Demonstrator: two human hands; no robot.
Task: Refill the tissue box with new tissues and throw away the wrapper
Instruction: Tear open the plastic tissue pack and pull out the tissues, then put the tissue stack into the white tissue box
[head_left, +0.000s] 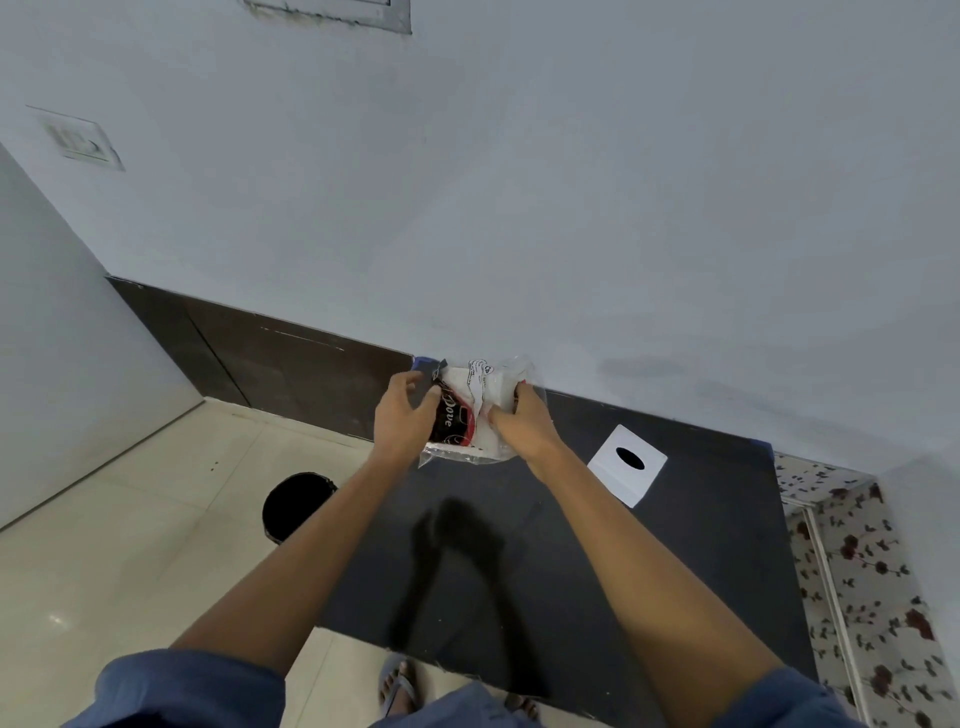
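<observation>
I hold a pack of new tissues (480, 400) in a clear plastic wrapper with black and red print, above the far left part of the black table (571, 561). My left hand (408, 418) grips the wrapper's left side at the printed part. My right hand (522, 423) grips the right side, fingers curled into the white tissues. The wrapper looks split open along the top middle. A white tissue box (627, 464) with a dark oval slot lies flat on the table, to the right of my hands.
A black round waste bin (293, 506) stands on the tiled floor left of the table. The wall runs close behind the table. A floral-patterned surface (862, 582) borders the table's right edge. My sandalled feet (397, 688) are under the near edge.
</observation>
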